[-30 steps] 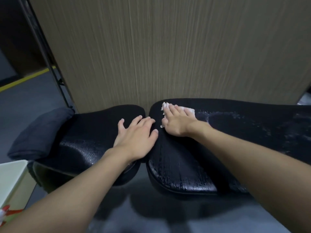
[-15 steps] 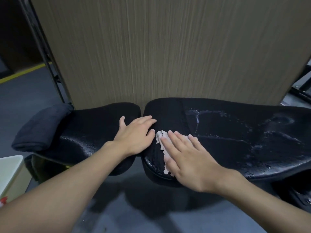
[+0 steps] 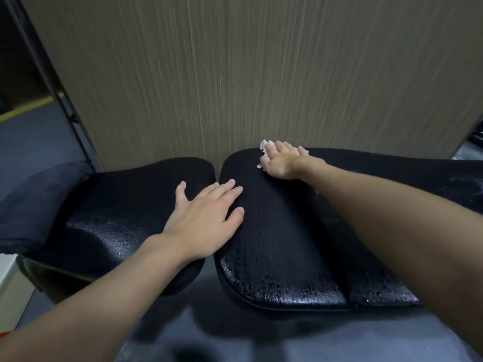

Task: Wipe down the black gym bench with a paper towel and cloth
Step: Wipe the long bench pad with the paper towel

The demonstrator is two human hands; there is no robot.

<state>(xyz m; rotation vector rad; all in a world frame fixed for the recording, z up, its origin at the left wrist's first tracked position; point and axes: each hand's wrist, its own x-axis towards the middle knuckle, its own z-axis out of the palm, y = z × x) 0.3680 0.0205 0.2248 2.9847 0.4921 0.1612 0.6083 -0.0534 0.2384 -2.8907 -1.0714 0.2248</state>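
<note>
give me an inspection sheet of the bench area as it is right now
surface: black gym bench, two pads with a gap between them; near edges glisten, pale streaks at the far right.
job's things: paper towel crumpled at the right pad's far edge; dark cloth at the bench's left end.
clutter: white box at lower left, partly out of frame.
hands: right hand lies flat on the paper towel, pressing it; left hand rests flat across the gap.
cables: nothing seen.
surroundings: wood-grain wall panel behind, black metal post at left, yellow floor line.
</note>
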